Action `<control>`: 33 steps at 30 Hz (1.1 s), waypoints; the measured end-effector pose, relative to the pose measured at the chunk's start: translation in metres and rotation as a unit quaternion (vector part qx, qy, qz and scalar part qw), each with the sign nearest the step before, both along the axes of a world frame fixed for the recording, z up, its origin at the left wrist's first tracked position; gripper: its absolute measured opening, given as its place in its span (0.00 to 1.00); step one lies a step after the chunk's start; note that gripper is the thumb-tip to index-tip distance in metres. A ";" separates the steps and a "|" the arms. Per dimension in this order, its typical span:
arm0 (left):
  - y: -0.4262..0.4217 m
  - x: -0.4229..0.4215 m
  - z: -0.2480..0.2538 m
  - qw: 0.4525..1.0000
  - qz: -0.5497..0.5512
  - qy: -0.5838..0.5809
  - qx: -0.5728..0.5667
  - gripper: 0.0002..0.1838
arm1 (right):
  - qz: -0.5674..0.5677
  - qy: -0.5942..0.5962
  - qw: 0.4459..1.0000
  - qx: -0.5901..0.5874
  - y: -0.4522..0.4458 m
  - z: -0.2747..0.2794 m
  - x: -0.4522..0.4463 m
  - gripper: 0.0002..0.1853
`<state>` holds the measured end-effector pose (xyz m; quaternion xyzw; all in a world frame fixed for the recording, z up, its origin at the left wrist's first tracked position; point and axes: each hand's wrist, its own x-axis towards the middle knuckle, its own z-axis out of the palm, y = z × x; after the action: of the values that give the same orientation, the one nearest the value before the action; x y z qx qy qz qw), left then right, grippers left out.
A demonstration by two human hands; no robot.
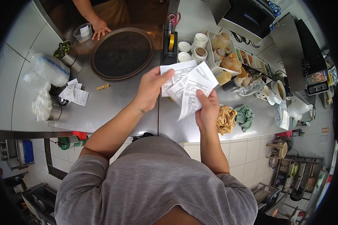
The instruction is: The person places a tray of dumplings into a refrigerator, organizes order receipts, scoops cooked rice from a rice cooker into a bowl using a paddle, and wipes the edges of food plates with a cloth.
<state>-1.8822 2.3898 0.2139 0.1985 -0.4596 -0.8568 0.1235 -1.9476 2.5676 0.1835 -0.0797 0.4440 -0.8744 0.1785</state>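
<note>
Several white printed paper slips are fanned out above the steel counter (127, 108). My left hand (152, 85) pinches the slips on the left (176, 69) between thumb and fingers. The front slip (199, 84), covered in small print, is gripped along its lower right edge by my right hand (207, 110). Just right of that hand lie a crumpled tan cloth (226, 120) and a green cloth (244, 117). More paper slips (74, 93) rest on the counter at the left, and a small yellow item (103, 87) lies between them and my left forearm.
A round dark tray (119, 53) lies at the back left, with another person's hand (100, 29) beside it. Behind the slips are a tape dispenser (169, 48), stacked white bowls (200, 41) and a basket of bottles (214, 56). Plastic bags (50, 69) stand at the left.
</note>
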 end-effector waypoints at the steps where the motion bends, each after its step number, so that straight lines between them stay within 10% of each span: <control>1: 0.002 0.000 -0.004 0.999 -0.001 0.035 -0.031 0.10 | 0.004 -0.017 1.000 -0.007 -0.003 -0.002 0.003 0.15; 33: -0.019 0.001 0.012 0.996 -0.021 0.037 -0.073 0.14 | -0.051 -0.029 0.996 0.067 0.006 0.013 -0.021 0.08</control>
<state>-1.8815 2.3707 0.2258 0.1472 -0.5202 -0.8301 0.1363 -1.9684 2.5739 0.1966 -0.0196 0.4996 -0.8526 0.1519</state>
